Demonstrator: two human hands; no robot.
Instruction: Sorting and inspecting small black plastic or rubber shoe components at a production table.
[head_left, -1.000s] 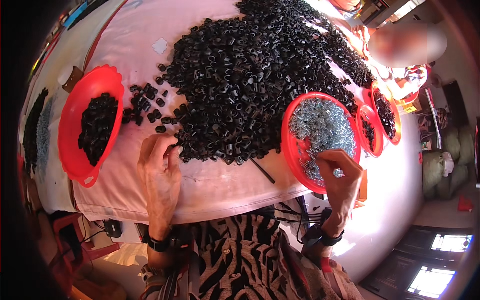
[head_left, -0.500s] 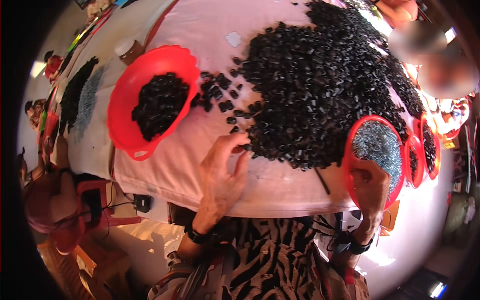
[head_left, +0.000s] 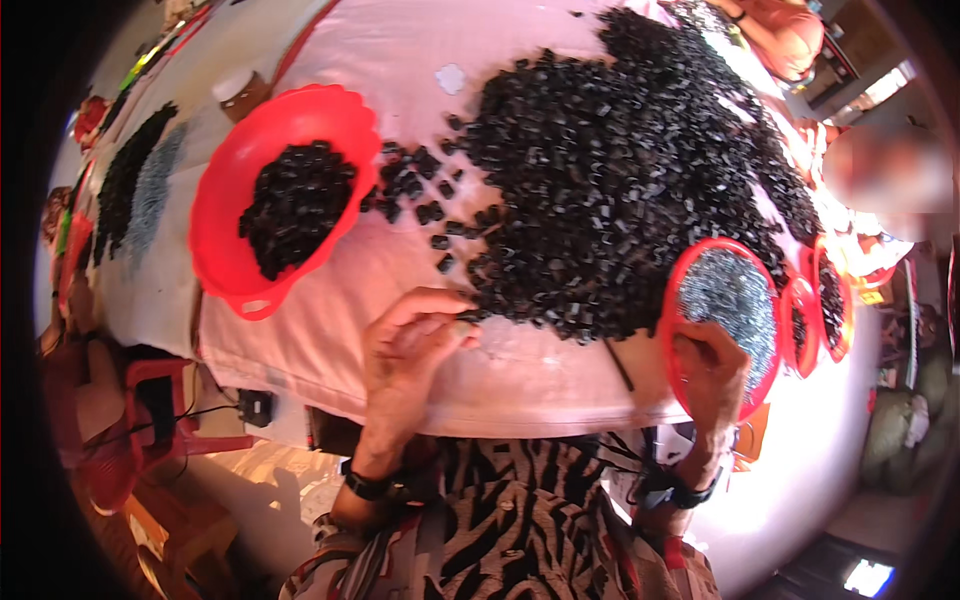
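Observation:
My left hand (head_left: 405,350) is at the near left edge of a big heap of small black plastic pieces (head_left: 620,200). Its thumb and forefinger pinch one small black plastic piece (head_left: 468,314). On the right, my right hand (head_left: 714,372) rests over the near part of a red basket (head_left: 672,312) filled with small silvery metal pieces (head_left: 735,295), possibly screws. Those fingers are curled together, and what lies between them is hidden. Farther left, a red scalloped bowl (head_left: 222,205) holds a mound of similar black pieces (head_left: 300,205).
Loose black pieces (head_left: 410,185) lie between bowl and heap. A thin dark rod (head_left: 619,366) sits near the table's front edge. Smaller red baskets (head_left: 798,335) stand at right. A lidded jar (head_left: 240,93) is behind the bowl. Another person (head_left: 780,35) sits across, at far right.
The whole view has shifted slightly, so the table things appear farther left. My left hand has drawn back a little from the heap; my right hand stays at the basket of metal pieces.

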